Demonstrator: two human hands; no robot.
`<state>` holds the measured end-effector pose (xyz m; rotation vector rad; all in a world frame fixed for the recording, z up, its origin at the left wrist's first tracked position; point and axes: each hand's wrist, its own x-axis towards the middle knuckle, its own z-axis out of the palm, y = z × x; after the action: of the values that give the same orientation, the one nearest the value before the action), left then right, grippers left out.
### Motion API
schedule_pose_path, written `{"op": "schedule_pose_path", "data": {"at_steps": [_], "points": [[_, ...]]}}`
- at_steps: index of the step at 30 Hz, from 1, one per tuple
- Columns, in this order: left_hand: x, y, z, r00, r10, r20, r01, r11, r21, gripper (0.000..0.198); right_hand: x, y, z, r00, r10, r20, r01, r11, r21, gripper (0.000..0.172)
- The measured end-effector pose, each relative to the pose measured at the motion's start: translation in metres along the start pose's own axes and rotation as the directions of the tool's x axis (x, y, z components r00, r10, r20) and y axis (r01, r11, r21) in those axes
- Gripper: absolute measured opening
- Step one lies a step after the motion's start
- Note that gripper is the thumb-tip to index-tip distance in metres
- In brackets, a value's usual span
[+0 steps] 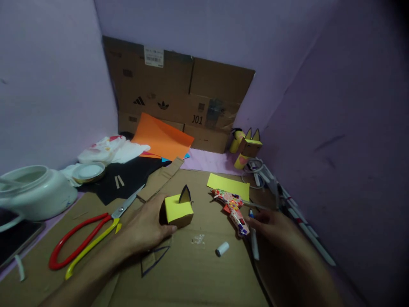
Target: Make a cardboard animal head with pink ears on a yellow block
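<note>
My left hand [148, 224] grips a small cardboard box [179, 219] with a yellow paper top, fingers behind it and thumb at its front. One pointed, dark-edged cardboard ear [184, 195] stands on the box. At the right, my right hand [266, 224] has its fingers closed around a slim white marker [254, 243] with a blue end. Just left of those fingers lies a patterned glue gun [234, 209]. A short white cap [222, 248] rests on the cardboard sheet [188, 283]. Below the left hand, a dark outlined triangle [155, 259] shows.
Large scissors [92, 243] with red and yellow handles lie at the left. Beyond them stands a white pot [38, 192]. Yellow paper [228, 185] lies behind the glue gun. A cardboard figure with two ears [251, 148] stands back right. Orange paper [162, 136] leans against a cardboard panel [179, 89].
</note>
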<state>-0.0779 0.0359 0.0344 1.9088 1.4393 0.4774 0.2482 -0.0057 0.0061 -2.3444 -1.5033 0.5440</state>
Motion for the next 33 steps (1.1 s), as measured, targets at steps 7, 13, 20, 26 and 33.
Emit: {"op": "schedule_pose_path", "data": {"at_steps": [7,13,20,26,33], "points": [[-0.003,0.009,0.0,0.994,-0.003,-0.107,0.007,0.999,0.033,0.052,-0.001,-0.002,0.008,1.0,0.002,0.002,-0.002,1.0,0.025,0.021],[-0.002,0.013,0.001,0.992,-0.057,-0.114,0.066,0.995,0.075,0.049,-0.006,-0.003,0.001,0.999,0.021,-0.024,-0.022,1.0,-0.018,0.018],[-0.003,0.016,0.001,0.994,-0.041,-0.103,0.048,0.996,0.071,0.048,-0.015,-0.033,0.0,1.0,-0.007,-0.022,0.006,0.998,-0.055,0.035],[-0.003,0.01,0.004,0.989,-0.011,-0.15,0.02,0.998,0.061,0.052,-0.02,-0.064,0.012,0.999,0.006,-0.044,-0.007,1.0,-0.025,0.021],[-0.004,0.004,0.004,0.978,0.023,-0.207,-0.003,0.995,0.101,0.049,-0.015,-0.052,0.019,0.992,-0.08,0.1,0.021,0.869,0.494,0.033]]}}
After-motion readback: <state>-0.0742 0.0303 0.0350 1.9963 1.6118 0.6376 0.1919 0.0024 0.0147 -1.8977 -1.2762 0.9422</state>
